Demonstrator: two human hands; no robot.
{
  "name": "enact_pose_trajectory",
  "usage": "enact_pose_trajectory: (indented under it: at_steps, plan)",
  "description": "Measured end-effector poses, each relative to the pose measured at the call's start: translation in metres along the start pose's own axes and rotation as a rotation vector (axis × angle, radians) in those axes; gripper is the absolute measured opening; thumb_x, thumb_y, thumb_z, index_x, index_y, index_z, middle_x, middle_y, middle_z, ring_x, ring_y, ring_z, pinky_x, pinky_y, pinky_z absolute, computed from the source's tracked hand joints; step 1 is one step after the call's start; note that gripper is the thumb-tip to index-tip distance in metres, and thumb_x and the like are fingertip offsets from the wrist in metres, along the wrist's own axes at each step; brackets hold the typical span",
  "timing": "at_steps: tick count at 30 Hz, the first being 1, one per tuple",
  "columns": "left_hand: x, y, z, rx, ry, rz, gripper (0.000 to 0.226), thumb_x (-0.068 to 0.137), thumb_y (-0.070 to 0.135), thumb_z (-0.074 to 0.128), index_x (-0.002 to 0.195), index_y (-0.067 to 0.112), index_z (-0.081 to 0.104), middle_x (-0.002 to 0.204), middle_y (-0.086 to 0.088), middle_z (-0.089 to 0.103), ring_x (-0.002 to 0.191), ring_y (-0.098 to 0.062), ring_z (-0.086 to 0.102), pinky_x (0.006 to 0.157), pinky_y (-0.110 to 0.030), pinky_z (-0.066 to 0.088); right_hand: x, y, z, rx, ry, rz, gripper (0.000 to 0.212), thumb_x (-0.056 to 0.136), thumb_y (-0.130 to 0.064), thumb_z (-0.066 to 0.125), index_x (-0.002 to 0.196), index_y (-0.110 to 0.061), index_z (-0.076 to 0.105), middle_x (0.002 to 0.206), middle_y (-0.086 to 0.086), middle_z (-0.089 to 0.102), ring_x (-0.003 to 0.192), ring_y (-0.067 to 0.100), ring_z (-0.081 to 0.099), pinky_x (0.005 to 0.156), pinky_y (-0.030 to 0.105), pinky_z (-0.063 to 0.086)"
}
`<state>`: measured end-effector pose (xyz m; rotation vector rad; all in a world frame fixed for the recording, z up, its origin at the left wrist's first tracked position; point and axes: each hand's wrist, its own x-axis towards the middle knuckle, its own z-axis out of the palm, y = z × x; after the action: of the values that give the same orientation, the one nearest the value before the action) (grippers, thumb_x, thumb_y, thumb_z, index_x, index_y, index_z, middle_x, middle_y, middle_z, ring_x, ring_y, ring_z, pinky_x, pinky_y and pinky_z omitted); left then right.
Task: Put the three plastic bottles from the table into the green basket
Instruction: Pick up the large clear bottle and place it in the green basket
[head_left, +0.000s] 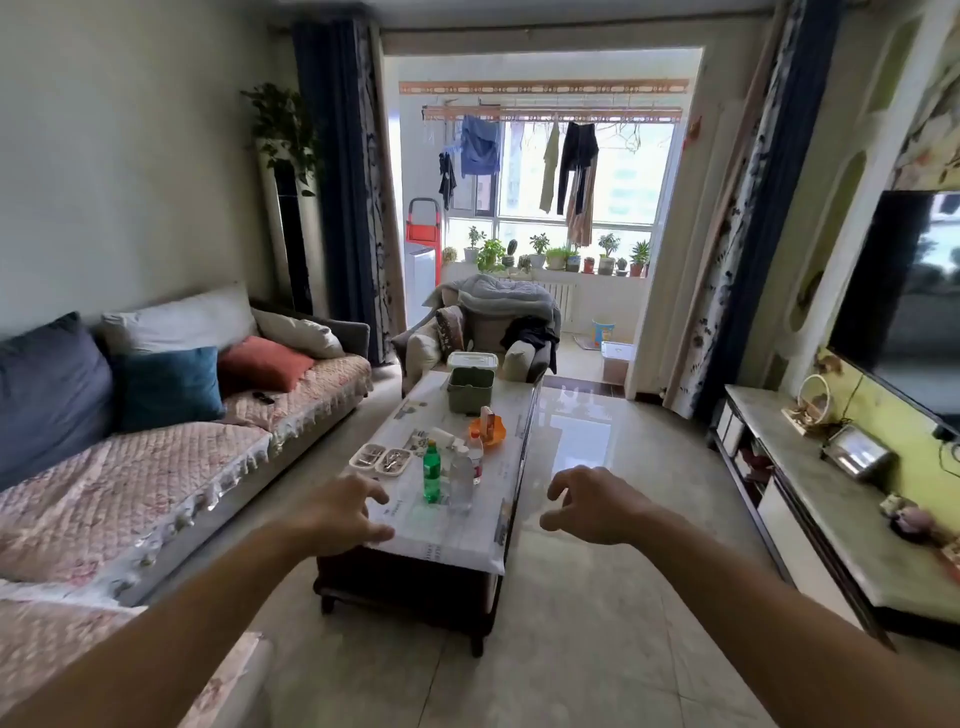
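Both hands hang empty, fingers spread: my left hand (345, 512) over the surface's (447, 540) near edge, right hand (592, 506) beside it. Three bottles (451, 475) stand clustered between them; green basket (470, 389) sits farther back.

A single wide-angle camera worn on the person's head looks forward and slightly down along a long white-topped coffee table (441, 535) toward a bright balcony window (582, 171). It stands back from the table's near end, both bare forearms reaching into frame from the bottom corners.
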<state>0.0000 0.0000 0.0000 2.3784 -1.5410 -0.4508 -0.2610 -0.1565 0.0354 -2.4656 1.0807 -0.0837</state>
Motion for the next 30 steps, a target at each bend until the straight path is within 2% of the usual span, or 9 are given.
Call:
enact_pose_trajectory:
  at_steps: [3,5,8,12,16,19,23,30]
  plan:
    - [0.027,-0.006,0.004,-0.028,-0.019,-0.009,0.055,0.077,0.036,0.078,0.125,0.016,0.06,0.101,-0.007,0.072,0.081,-0.012,0.066,0.08,-0.033,0.055,0.023,0.004,0.003,0.008,-0.027,-0.01,0.038,0.086,-0.032,0.071,0.115,-0.008,0.063,0.096,0.003,0.061,0.088,0.02,0.06,0.068,0.023,0.05]
    - [0.05,-0.011,0.006,-0.025,-0.042,-0.016,0.056,0.078,0.036,0.078,0.126,0.016,0.059,0.105,-0.008,0.072,0.084,-0.013,0.067,0.083,-0.035,0.055,0.045,0.007,0.007,-0.013,-0.042,-0.017,0.036,0.088,-0.03,0.069,0.116,-0.008,0.062,0.103,0.007,0.065,0.085,0.018,0.058,0.063,0.019,0.046]
    - [0.086,-0.024,0.005,-0.035,-0.054,-0.009,0.057,0.078,0.034,0.078,0.128,0.016,0.057,0.109,-0.009,0.071,0.087,-0.015,0.066,0.083,-0.035,0.055,0.082,0.006,0.01,-0.057,-0.057,-0.014,0.037,0.088,-0.032,0.069,0.117,-0.01,0.062,0.11,0.008,0.066,0.087,0.018,0.059,0.064,0.02,0.046]
    - [0.136,-0.045,-0.002,-0.044,-0.056,0.002,0.055,0.078,0.035,0.078,0.126,0.017,0.059,0.107,-0.007,0.072,0.082,-0.011,0.065,0.067,-0.023,0.048,0.141,0.003,0.016,-0.07,-0.046,-0.003,0.04,0.086,-0.035,0.07,0.119,-0.013,0.061,0.111,0.005,0.067,0.093,0.02,0.064,0.078,0.027,0.055]
    - [0.185,-0.064,-0.01,-0.043,-0.066,-0.009,0.055,0.077,0.04,0.078,0.125,0.02,0.06,0.107,-0.005,0.072,0.085,-0.012,0.065,0.072,-0.025,0.048,0.194,0.003,0.026,-0.064,-0.07,0.026,0.043,0.085,-0.037,0.07,0.12,-0.014,0.06,0.114,0.004,0.066,0.094,0.019,0.063,0.082,0.03,0.056]
    - [0.216,-0.075,-0.009,-0.063,-0.092,-0.002,0.055,0.079,0.039,0.076,0.128,0.02,0.058,0.111,-0.007,0.071,0.087,-0.013,0.064,0.065,-0.021,0.044,0.229,0.006,0.033,-0.059,-0.083,0.046,0.044,0.084,-0.039,0.07,0.12,-0.015,0.059,0.115,0.004,0.066,0.096,0.019,0.063,0.085,0.034,0.056]
    - [0.255,-0.087,0.004,-0.107,-0.133,-0.021,0.059,0.079,0.038,0.076,0.131,0.018,0.055,0.113,-0.01,0.069,0.091,-0.016,0.065,0.085,-0.034,0.054,0.27,0.015,0.041,-0.055,-0.118,0.068,0.044,0.084,-0.042,0.069,0.119,-0.017,0.06,0.115,0.003,0.064,0.095,0.018,0.062,0.085,0.034,0.056]
    - [0.332,-0.098,0.032,-0.161,-0.152,-0.071,0.066,0.074,0.04,0.08,0.131,0.018,0.055,0.109,-0.009,0.069,0.088,-0.014,0.065,0.083,-0.033,0.055,0.347,0.055,0.045,-0.055,-0.175,0.077,0.044,0.085,-0.042,0.068,0.121,-0.017,0.058,0.115,0.004,0.064,0.098,0.019,0.06,0.087,0.034,0.053]
